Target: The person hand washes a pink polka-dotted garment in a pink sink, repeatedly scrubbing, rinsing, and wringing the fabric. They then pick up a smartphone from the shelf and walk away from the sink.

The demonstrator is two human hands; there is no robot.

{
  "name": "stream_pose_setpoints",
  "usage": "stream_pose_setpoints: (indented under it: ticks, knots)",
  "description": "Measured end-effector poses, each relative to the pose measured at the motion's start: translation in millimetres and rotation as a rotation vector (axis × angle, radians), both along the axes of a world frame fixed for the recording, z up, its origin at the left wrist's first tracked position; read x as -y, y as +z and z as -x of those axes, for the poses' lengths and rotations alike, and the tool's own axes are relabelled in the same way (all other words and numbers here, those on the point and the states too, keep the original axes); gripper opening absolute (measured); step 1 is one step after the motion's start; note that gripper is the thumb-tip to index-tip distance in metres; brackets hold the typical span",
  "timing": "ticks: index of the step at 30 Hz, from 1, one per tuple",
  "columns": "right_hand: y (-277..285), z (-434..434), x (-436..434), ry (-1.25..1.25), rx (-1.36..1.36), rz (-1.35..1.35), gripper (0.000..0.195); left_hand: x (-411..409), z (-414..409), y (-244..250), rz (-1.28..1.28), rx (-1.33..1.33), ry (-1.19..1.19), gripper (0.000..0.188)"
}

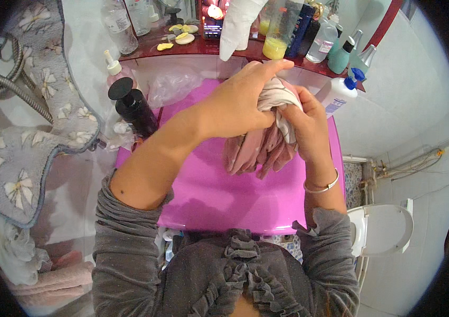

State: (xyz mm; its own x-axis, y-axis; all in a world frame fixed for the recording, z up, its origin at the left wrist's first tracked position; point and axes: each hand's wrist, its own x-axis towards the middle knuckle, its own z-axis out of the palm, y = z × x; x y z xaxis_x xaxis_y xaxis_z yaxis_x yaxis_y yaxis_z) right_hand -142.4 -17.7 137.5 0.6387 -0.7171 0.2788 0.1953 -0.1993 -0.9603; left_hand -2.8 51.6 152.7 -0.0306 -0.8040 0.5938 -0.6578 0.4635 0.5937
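A bunched pink and white patterned cloth [256, 152] hangs in folds over a bright pink plastic surface [224, 198]. My right hand [305, 119], with a silver bangle at the wrist, pinches the cloth's white part from the right. From the left, my left hand [240, 101] rests around the same white part, thumb below it and fingers stretched over the top; how firmly it grips is hard to tell. The cloth's lower folds dangle between and below the hands.
Behind the hands runs a dark red shelf [141, 51] with bottles and a lit phone [214, 23]. A black pump bottle [135, 109] stands left, a white pump bottle [337, 95] right. A floral mat [62, 119] hangs at far left; a toilet [382, 230] is at right.
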Motion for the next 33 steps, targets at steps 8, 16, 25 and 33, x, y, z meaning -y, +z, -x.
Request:
stream_pose_setpoints:
  ticks: [8, 16, 25, 33]
  knots:
    - [-1, -6, 0, 0.164, 0.168, -0.135, 0.050, 5, -2, 2, -0.082, -0.035, 0.032, 0.046]
    - [-19, 6, -3, 0.317, 0.108, 0.024, 0.088, -3, 6, 4, 0.009, -0.099, 0.066, 0.041]
    - [-62, -12, -19, 0.054, 0.030, 0.253, 0.087, 7, 27, -20, 0.117, -0.291, 0.346, 0.036]
    - [-80, -21, -24, -0.180, -0.121, 0.198, 0.043, 4, 53, -39, 0.022, -0.352, 0.297, 0.054]
